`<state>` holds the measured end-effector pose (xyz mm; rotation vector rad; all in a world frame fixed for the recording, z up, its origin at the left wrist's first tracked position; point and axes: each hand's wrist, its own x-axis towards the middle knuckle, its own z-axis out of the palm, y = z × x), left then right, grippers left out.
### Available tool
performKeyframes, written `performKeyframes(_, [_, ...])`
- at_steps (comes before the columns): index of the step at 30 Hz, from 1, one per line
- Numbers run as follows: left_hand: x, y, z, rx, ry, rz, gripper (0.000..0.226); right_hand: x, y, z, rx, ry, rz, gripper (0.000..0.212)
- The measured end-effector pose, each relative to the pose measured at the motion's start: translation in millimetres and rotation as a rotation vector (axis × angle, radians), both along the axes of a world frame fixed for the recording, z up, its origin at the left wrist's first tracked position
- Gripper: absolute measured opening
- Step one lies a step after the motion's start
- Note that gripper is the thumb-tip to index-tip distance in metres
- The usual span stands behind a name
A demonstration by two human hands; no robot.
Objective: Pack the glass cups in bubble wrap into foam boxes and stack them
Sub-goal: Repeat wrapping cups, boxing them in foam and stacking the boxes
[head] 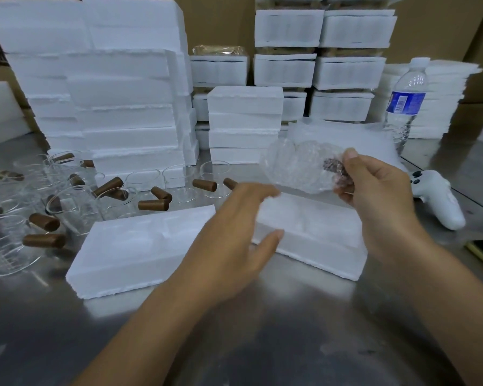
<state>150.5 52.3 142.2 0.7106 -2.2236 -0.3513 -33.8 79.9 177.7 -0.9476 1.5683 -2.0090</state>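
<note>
My right hand (374,190) pinches the bubble-wrapped cup (299,168) at its right end. The thumb is on top and the fingers are curled underneath, clamped on the bunched wrap where a dark brown cork (333,166) shows through. The bundle sticks out to the left of my grip, roughly sideways in the air, above the far edge of the right foam box (313,232) and not touching it.

My left hand (240,229) is spread and holds nothing. Its fingers are straight and apart, the tips blurred, just below and left of the bundle and over the near left corner of that same box. Whether it touches the foam I cannot tell.

The left foam box (129,246) lies flat on the steel table (262,344), just beside my left wrist and at an angle to the right one. Its top shows shallow moulded hollows. To its left, bare glass cups (76,207) stand among loose brown corks (154,204). Behind them rise tall stacks of foam boxes (123,107), and a shorter stack of 4 (244,123) sits straight behind the bundle.

A flat pile of white sheets (354,137) lies behind my right hand, with a water bottle (405,104) standing at its far right. A white controller (441,201) rests on the table to the right of my wrist.
</note>
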Motion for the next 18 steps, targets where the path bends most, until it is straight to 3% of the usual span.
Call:
performKeyframes(2, [-1,0,-6,-0.123,-0.216,-0.037,0.044,-2,-1,-1,0.013,0.035,-0.022,0.027])
performKeyframes(4, [-2,-1,-12,-0.162,-0.303,-0.071,0.045,-3,-2,-2,0.020,0.060,-0.032,0.028])
performKeyframes(11, [-3,3,-1,-0.241,-0.298,-0.014,0.030,-2,-4,-4,0.042,0.093,0.031,0.030])
performKeyframes(18, [-3,7,1,-0.116,-0.206,-0.089,0.022,5,1,-5,0.127,0.263,0.190,0.020])
